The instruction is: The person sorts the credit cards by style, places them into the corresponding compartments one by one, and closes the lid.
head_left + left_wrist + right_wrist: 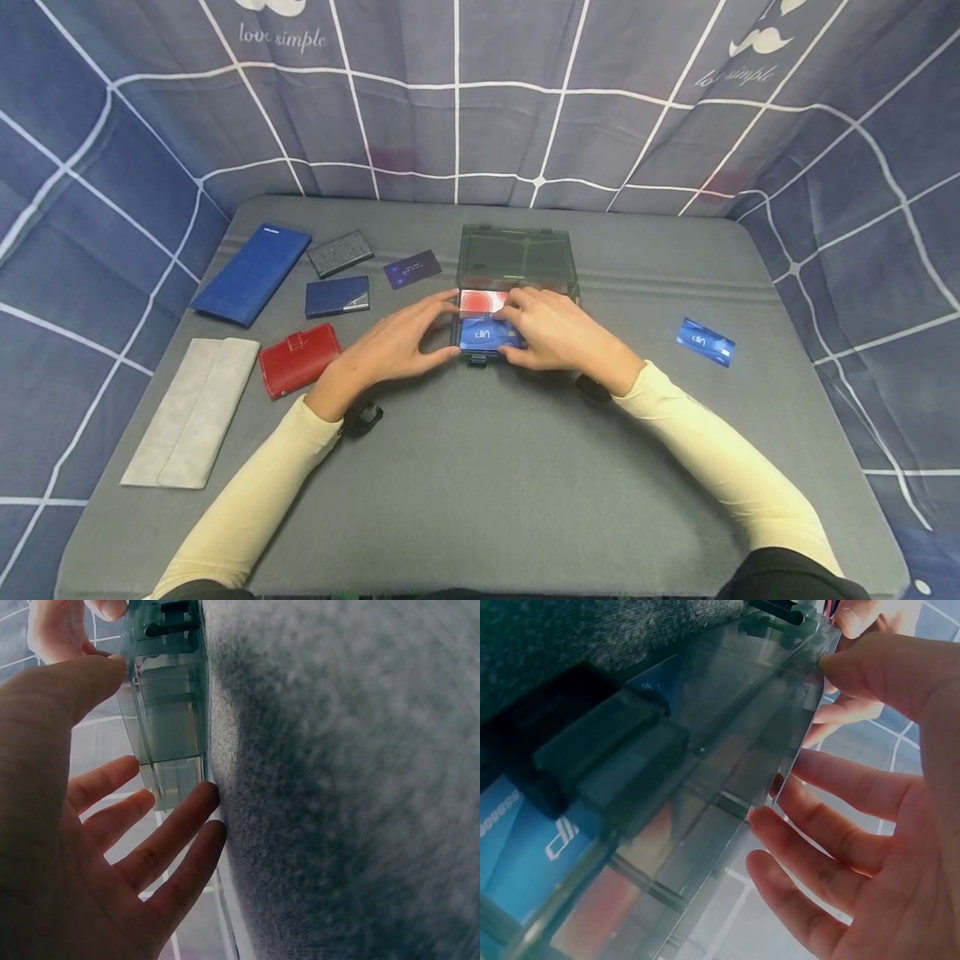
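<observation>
Far left on the grey bench [480,500]: grey felt pouch [193,412], long blue wallet [252,272], red wallet [298,359]. Next: navy card case [337,296], dark grey card case [341,253], dark card [412,268]. Centre: clear plastic box [517,258], lid up, sitting mid-bench, with a blue card [483,335] and a red-and-white card [480,301] inside. Left hand [393,344] on the box's left edge, fingers straight and spread, thumb at the front corner, gripping nothing. Right hand [558,333] on the right edge, fingers extended over the cards, likewise loose. Far right: blue card [705,342] lying alone.
</observation>
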The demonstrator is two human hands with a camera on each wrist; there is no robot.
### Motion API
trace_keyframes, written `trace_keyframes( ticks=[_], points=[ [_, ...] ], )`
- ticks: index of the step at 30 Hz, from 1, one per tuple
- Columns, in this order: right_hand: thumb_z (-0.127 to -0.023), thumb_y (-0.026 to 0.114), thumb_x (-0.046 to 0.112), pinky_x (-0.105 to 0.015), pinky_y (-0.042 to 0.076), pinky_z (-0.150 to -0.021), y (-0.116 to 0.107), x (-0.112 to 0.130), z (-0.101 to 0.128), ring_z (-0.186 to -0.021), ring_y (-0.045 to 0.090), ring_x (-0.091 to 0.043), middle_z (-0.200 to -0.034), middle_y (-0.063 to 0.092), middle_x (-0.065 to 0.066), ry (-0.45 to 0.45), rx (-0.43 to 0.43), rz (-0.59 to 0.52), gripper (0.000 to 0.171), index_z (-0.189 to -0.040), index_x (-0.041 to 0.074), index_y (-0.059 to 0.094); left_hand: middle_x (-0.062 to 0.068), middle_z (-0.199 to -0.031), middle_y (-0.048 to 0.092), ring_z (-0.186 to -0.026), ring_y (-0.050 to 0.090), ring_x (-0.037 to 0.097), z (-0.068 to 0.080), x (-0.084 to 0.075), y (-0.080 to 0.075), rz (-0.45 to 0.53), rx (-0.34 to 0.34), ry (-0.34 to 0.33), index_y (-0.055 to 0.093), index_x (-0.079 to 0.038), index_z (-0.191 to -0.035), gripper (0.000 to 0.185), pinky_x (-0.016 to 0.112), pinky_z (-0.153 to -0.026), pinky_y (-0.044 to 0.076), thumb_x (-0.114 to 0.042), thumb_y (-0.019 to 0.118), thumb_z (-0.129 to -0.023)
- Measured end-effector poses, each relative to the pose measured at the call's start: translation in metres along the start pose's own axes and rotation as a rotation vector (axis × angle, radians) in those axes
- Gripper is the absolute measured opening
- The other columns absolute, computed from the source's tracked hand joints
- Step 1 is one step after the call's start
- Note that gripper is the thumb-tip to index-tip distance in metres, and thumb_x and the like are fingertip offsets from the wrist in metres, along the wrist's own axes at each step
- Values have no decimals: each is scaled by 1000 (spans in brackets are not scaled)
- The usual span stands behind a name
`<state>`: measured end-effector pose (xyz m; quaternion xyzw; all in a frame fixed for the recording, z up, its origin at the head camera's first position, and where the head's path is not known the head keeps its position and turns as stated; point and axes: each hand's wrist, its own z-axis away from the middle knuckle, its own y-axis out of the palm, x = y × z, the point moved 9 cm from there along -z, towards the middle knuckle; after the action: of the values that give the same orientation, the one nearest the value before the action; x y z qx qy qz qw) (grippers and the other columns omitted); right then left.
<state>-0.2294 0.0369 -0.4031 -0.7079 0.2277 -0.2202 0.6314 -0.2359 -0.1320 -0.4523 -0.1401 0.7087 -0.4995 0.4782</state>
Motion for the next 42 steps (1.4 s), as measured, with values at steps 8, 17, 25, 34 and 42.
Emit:
trace_keyframes(
  ticks=[8, 17, 25, 34, 42],
  points=[
    [-94, 79, 45, -47, 58, -90, 2, 2, -5, -101, 67, -29, -116, 66, -12, -24, -5, 1, 54, -130, 5, 73, 4, -173, 37, -148, 52, 31, 0, -2, -1, 0, -9, 16, 51, -13, -157, 74, 59, -117, 44, -50, 76, -99],
    [-94, 81, 45, -47, 59, -94, 2, 2, -8, -107, 69, -30, -121, 68, -13, -37, -21, 10, 52, -129, 6, 74, 3, -173, 37, -146, 53, 31, -1, -2, -1, -1, -11, 24, 50, -13, -159, 75, 59, -115, 46, -50, 76, -99],
    [-95, 81, 43, -47, 59, -92, 3, 3, -8, -104, 70, -31, -119, 70, -12, -54, -40, 19, 47, -125, 7, 75, 3, -173, 37, -147, 53, 32, 0, -3, -2, -11, -17, 32, 51, -13, -157, 73, 58, -115, 46, -50, 75, -99],
    [-95, 82, 40, -49, 58, -94, 2, -7, 1, -106, 70, -30, -119, 70, -9, -23, -46, -11, 42, -126, 11, 76, 2, -174, 36, -147, 53, 32, 0, -3, -2, -11, -18, 32, 54, -13, -155, 70, 58, -116, 45, -51, 74, -100],
    [-97, 80, 37, -49, 58, -90, -4, -31, 22, -105, 69, -28, -118, 70, -6, 47, -60, -70, 37, -123, 12, 77, 2, -175, 34, -149, 50, 32, 2, -2, -2, -16, -5, 18, 52, -14, -156, 71, 59, -118, 42, -51, 74, -100]
  ],
)
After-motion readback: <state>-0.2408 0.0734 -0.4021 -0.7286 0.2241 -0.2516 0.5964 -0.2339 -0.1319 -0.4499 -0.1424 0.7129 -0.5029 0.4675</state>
